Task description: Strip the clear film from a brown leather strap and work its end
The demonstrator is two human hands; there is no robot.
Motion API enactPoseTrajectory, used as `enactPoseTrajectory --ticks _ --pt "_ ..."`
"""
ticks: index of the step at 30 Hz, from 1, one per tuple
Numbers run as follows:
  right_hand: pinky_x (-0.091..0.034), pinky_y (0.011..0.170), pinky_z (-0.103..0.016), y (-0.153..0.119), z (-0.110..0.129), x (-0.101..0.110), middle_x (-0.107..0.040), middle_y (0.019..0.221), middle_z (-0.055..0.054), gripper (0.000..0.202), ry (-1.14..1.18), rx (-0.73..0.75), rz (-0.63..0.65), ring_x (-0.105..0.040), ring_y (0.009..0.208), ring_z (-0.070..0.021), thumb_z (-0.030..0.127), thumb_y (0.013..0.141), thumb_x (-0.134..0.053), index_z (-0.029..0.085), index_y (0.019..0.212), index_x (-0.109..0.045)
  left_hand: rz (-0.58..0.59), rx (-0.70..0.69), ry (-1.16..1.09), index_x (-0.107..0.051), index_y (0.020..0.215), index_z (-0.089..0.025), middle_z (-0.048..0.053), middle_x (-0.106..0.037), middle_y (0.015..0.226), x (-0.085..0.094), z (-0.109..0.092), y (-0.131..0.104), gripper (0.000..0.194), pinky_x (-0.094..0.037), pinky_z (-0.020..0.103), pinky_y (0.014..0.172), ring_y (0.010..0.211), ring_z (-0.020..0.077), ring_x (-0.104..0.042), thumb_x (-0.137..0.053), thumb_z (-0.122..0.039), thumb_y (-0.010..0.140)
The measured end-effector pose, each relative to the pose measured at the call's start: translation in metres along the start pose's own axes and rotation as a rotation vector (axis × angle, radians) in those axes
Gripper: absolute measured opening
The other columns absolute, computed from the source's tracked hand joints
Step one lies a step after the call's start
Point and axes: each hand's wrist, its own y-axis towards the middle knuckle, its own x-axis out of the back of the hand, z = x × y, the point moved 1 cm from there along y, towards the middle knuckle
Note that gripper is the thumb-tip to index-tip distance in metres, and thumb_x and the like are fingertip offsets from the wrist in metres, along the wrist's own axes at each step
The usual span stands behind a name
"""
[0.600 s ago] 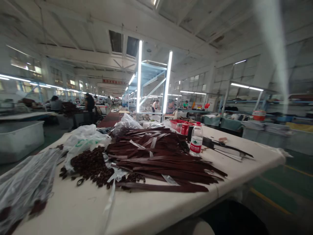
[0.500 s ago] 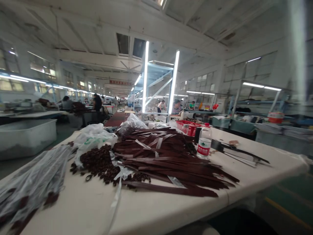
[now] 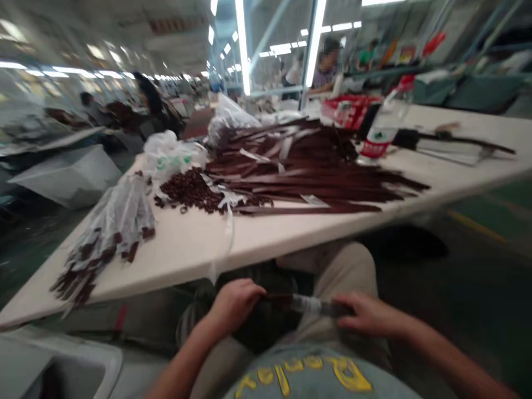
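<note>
Both my hands are below the table edge, over my lap. My left hand [image 3: 234, 303] grips one end of a dark brown strap [image 3: 307, 305] partly wrapped in clear plastic, and my right hand [image 3: 366, 313] grips the other end. On the white table [image 3: 266, 235] above lies a big pile of dark brown straps [image 3: 310, 172]. Left of the pile sits a heap of small dark brown pieces [image 3: 189, 189]. A bundle of straps in clear plastic [image 3: 110, 230] lies at the table's left end. The picture is blurred by motion.
A water bottle [image 3: 384, 130] with a red label stands behind the strap pile, near a red basket [image 3: 347, 111]. White plastic bags [image 3: 170, 152] lie at the table's back left. A white bin [image 3: 62, 174] stands on the floor to the left. Other people work at tables farther back.
The view has tipped down from the hall and table top to my lap. My hands, unseen before, now show holding the strap.
</note>
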Motion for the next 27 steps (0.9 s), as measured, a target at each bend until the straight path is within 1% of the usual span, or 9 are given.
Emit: enactPoseTrajectory --ticks 2,3,5,9,13,17,20,23,27 --pt "-0.041 0.059 -0.029 -0.017 -0.024 -0.002 -0.063 0.073 -0.002 0.025 0.084 -0.076 0.029 -0.057 0.067 -0.0174 0.041 0.079 -0.061 0.017 0.08 -0.064 -0.049 -0.053 0.058 -0.073 0.107 -0.021 0.009 -0.073 0.097 0.01 0.009 -0.01 0.029 -0.052 0.032 0.084 0.092 0.0209 -0.066 -0.047 -0.026 0.096" --pt "-0.04 0.061 -0.03 -0.025 -0.036 0.001 -0.061 0.071 -0.001 0.027 0.114 -0.108 0.027 -0.055 0.068 -0.0171 0.043 0.076 -0.063 0.016 0.077 -0.064 -0.047 -0.062 0.06 -0.073 0.106 -0.021 0.007 -0.073 0.097 0.015 0.013 -0.014 0.029 -0.052 0.029 0.081 0.09 0.0192 -0.067 -0.047 -0.029 0.096" --pt "-0.04 0.066 -0.029 -0.041 -0.057 0.011 -0.062 0.074 0.0 0.03 0.183 -0.164 0.026 -0.055 0.073 -0.0175 0.045 0.072 -0.066 0.016 0.079 -0.066 -0.014 -0.051 0.051 -0.073 0.104 -0.022 0.006 -0.074 0.095 0.026 0.024 -0.021 0.029 -0.052 0.026 0.076 0.085 0.0176 -0.068 -0.049 -0.036 0.096" --pt "-0.045 0.07 -0.029 -0.066 -0.091 0.025 -0.067 0.077 -0.002 0.034 0.312 -0.254 0.065 -0.059 0.075 -0.0181 0.046 0.073 -0.065 0.017 0.088 -0.072 0.07 0.059 0.071 -0.075 0.1 -0.024 0.005 -0.077 0.093 0.038 0.046 -0.03 0.036 -0.054 0.027 0.074 0.081 0.0202 -0.07 -0.053 -0.05 0.09" --pt "-0.049 0.069 -0.03 -0.08 -0.117 0.024 -0.069 0.075 -0.004 0.039 0.408 -0.315 0.046 -0.061 0.071 -0.0176 0.052 0.073 -0.067 0.016 0.088 -0.071 0.122 0.157 0.059 -0.076 0.099 -0.023 0.006 -0.078 0.094 0.039 0.061 -0.033 0.044 -0.056 0.028 0.078 0.082 0.0223 -0.071 -0.054 -0.059 0.085" --pt "-0.053 0.072 -0.032 -0.083 -0.13 0.018 -0.072 0.085 -0.007 0.053 0.525 -0.35 0.014 -0.065 0.074 -0.0186 0.062 0.077 -0.061 0.015 0.102 -0.068 0.197 0.217 0.001 -0.076 0.1 -0.023 0.007 -0.078 0.098 0.035 0.066 -0.03 0.048 -0.057 0.029 0.082 0.086 0.0229 -0.072 -0.054 -0.062 0.084" --pt "-0.053 0.076 -0.033 -0.082 -0.132 0.016 -0.072 0.087 -0.008 0.053 0.586 -0.353 -0.017 -0.066 0.079 -0.0199 0.063 0.076 -0.064 0.014 0.097 -0.068 0.232 0.255 -0.04 -0.076 0.099 -0.023 0.006 -0.078 0.097 0.03 0.066 -0.025 0.048 -0.057 0.03 0.083 0.086 0.0229 -0.072 -0.056 -0.063 0.083" --pt "-0.052 0.076 -0.034 -0.085 -0.135 0.016 -0.072 0.084 -0.008 0.051 0.597 -0.37 -0.029 -0.066 0.078 -0.0206 0.063 0.074 -0.064 0.015 0.09 -0.068 0.261 0.279 -0.104 -0.076 0.099 -0.022 0.006 -0.078 0.097 0.025 0.062 -0.021 0.048 -0.057 0.029 0.082 0.087 0.023 -0.072 -0.058 -0.063 0.082" --pt "-0.05 0.076 -0.035 -0.094 -0.138 0.019 -0.072 0.082 -0.007 0.048 0.45 -0.359 0.002 -0.066 0.081 -0.023 0.063 0.075 -0.061 0.017 0.085 -0.07 0.309 0.294 -0.182 -0.077 0.098 -0.021 0.007 -0.078 0.095 0.018 0.05 -0.013 0.05 -0.057 0.029 0.079 0.086 0.0232 -0.072 -0.059 -0.065 0.08"
